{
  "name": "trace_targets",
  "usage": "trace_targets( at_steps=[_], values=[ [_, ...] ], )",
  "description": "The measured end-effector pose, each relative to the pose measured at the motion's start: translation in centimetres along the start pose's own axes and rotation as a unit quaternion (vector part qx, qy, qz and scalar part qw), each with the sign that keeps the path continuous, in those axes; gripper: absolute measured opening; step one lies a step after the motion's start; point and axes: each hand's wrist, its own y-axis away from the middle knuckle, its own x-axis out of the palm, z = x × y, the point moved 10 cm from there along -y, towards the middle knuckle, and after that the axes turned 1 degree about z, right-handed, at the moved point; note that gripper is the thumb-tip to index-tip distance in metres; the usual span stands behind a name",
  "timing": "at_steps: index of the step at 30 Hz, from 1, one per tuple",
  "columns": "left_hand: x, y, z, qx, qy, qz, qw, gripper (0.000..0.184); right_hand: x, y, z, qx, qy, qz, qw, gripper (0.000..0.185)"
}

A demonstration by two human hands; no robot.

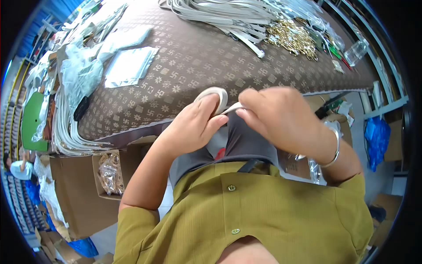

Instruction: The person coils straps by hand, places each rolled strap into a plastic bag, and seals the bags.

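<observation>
Near the front edge of the table, a pale off-white strap (224,97) is wound into a loop around the fingers of my left hand (187,125). Those fingers are closed on it, with the thumb pressed toward the loop. My right hand (281,116) is closed in a pinch on a short, tight length of the same strap, just right of the loop. The strap's end is hidden inside the right fist. Beyond both hands, a heap of similar pale straps (211,13) lies on the patterned brown tablecloth (176,79).
Gold metal hardware (292,39) is piled beside the straps, with a clear bottle (357,52) farther right. Flat plastic bags (131,66) lie at left. More straps (66,127) hang over the left table edge, above an open cardboard box (83,189). Another person (22,169) is far left.
</observation>
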Motion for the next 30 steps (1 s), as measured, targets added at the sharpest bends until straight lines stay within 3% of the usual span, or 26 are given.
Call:
trace_targets(
  at_steps=[3,5,6,7,8,9,10,11,12,13,14,16,18,21,25,27,30],
  values=[
    [0.1,0.6,-1.0,-0.031,0.073,0.066,0.995,0.027,1.2,-1.2,-2.4,-0.003,-0.083,0.054,0.995,0.024],
    [0.6,1.1,-1.2,-0.093,0.225,0.152,0.958,0.035,1.9,-1.6,-2.6,-0.014,-0.124,0.081,0.989,0.024],
    [1.2,1.6,-1.3,-0.122,0.298,0.192,0.927,0.039,3.0,-1.6,-3.0,0.024,-0.242,0.132,0.961,0.025],
    [1.2,1.8,-1.2,-0.122,0.296,0.188,0.929,0.039,4.2,-1.4,-3.2,0.062,-0.355,0.181,0.915,0.025],
    [1.2,1.9,-1.5,-0.118,0.398,0.168,0.894,0.040,5.2,-1.1,-3.1,0.098,-0.460,0.227,0.853,0.025],
    [1.1,2.0,-1.7,-0.109,0.495,0.147,0.849,0.042,5.6,-1.1,-3.3,0.093,-0.457,0.228,0.855,0.025],
    [0.9,1.9,-2.0,-0.098,0.585,0.125,0.795,0.043,5.7,-1.0,-3.8,0.083,-0.513,0.177,0.836,0.024],
    [0.8,1.7,-2.1,-0.093,0.581,0.122,0.799,0.043,6.0,-0.7,-4.3,0.072,-0.566,0.125,0.812,0.023],
    [-0.2,1.3,-2.3,-0.065,0.634,0.082,0.766,0.044,6.2,-0.7,-4.7,0.058,-0.615,0.074,0.783,0.022],
    [-1.2,1.0,-2.4,-0.037,0.683,0.040,0.729,0.045,7.3,-0.5,-4.1,0.049,-0.612,0.079,0.785,0.022],
    [-2.4,1.0,-2.2,-0.007,0.727,-0.002,0.687,0.046,7.8,-0.2,-4.6,0.074,-0.613,-0.003,0.786,0.023],
    [-3.3,1.1,-1.6,-0.002,0.732,-0.030,0.681,0.047,8.5,1.2,-5.9,0.127,-0.608,-0.168,0.766,0.024],
    [-3.9,1.2,-0.8,-0.004,0.752,-0.065,0.655,0.048,10.4,1.4,-5.3,0.134,-0.599,-0.177,0.770,0.025],
    [-5.0,0.7,-1.3,-0.016,0.705,-0.121,0.699,0.047,11.6,1.9,-5.0,0.167,-0.575,-0.207,0.774,0.027],
    [-5.6,0.4,-0.2,0.004,0.628,-0.162,0.761,0.043,11.8,0.5,-2.7,0.176,-0.601,-0.110,0.772,0.028],
    [-5.2,0.5,0.6,0.014,0.602,-0.171,0.780,0.041,12.0,0.1,-1.4,0.209,-0.638,-0.068,0.738,0.028],
    [-4.6,0.7,2.5,-0.006,0.532,-0.259,0.806,0.037,12.9,0.1,-1.0,0.251,-0.669,-0.045,0.698,0.029]
  ],
)
